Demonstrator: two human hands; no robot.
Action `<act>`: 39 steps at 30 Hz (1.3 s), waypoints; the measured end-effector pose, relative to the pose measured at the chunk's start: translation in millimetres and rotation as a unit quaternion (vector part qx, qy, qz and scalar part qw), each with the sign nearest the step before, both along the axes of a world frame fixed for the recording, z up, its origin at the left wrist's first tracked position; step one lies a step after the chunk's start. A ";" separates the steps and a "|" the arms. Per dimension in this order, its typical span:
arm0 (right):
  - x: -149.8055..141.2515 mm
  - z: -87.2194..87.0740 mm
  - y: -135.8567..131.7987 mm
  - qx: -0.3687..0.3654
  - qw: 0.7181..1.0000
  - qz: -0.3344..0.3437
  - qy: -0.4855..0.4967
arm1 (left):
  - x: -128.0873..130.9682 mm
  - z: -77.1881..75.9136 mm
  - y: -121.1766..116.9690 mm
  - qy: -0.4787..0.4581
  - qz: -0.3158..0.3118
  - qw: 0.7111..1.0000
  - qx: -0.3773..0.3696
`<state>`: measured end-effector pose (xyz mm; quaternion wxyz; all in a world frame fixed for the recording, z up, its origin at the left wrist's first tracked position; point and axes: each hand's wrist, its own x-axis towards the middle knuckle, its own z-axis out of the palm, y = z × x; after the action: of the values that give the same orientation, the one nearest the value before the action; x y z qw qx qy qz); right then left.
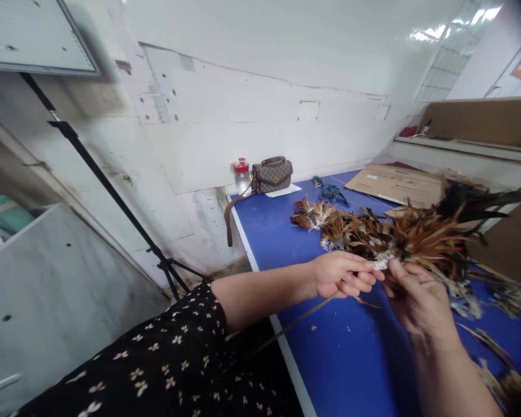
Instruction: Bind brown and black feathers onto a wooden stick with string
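Note:
Above the blue table, both of my hands meet at a small tuft of white fluff (382, 260). My left hand (342, 273) pinches the fluff from the left, fingers curled. A long thin feather-like strand (301, 318) trails from under it toward the table edge. My right hand (421, 298) is closed at the other side of the fluff, thumb on top. Just behind it fan out brown feathers (429, 237); whether they are in its grip or lie on the pile, I cannot tell. A heap of loose brown feathers (351, 227) lies beyond my hands.
On the blue table (351, 359) lie dark feathers (469, 200), pale feathers (464, 298) and flattened cardboard (395, 184). A handbag (272, 175) and a red-lidded bottle (242, 176) stand at the far corner. A black tripod (113, 188) stands left.

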<state>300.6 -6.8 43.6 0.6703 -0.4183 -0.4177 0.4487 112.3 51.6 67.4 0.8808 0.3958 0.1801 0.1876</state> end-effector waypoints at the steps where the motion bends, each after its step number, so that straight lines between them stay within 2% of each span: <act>1: -0.3 -1.7 1.7 -0.003 1.000 -0.013 -0.002 | 1.2 -1.3 -0.7 0.006 0.008 1.000 0.003; 4: 0.4 -9.1 7.2 -0.017 0.998 -0.050 -0.018 | 7.4 -7.3 -3.8 0.029 0.078 0.995 0.050; 8: 2.2 -17.8 12.2 -0.052 0.991 -0.098 -0.078 | 16.6 -16.7 -7.7 0.060 0.185 0.970 0.145; 11: 1.0 -17.6 12.3 -0.063 0.989 -0.083 -0.109 | 18.6 -19.4 -9.4 0.081 0.242 0.947 0.194; 15: 0.8 -11.2 9.5 -0.037 0.992 -0.058 -0.108 | 15.4 -15.0 -7.9 0.093 0.260 0.936 0.218; 19: 6.3 -8.8 7.4 -0.018 0.993 -0.074 -0.092 | 10.8 -8.6 -3.7 0.072 0.244 0.953 0.162; 24: 8.0 -11.5 7.1 -0.001 0.981 -0.082 -0.178 | 3.3 -2.6 -1.0 0.017 0.174 0.983 0.064; 27: 1.3 -10.4 6.6 0.029 0.959 -0.153 -0.235 | 0.8 -2.0 1.4 0.000 0.116 0.993 0.030; 29: -4.3 -9.4 6.2 0.049 0.942 -0.209 -0.258 | 1.0 -2.9 3.7 -0.003 0.094 0.995 0.017; 31: -7.9 -10.0 6.5 0.062 0.935 -0.235 -0.259 | 1.8 -3.6 5.9 -0.005 0.080 0.997 0.003; 35: -5.0 -16.0 9.1 0.058 0.954 -0.217 -0.197 | 1.6 -2.6 7.7 -0.017 0.055 0.998 -0.024; 39: 1.4 -14.8 9.3 0.015 0.985 -0.138 -0.101 | -2.2 -2.8 5.9 -0.055 0.019 0.998 -0.037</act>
<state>301.9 2.5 28.9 0.6863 -0.5051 -0.4283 0.3008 110.1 57.5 64.6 0.8998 0.3480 0.1453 0.2192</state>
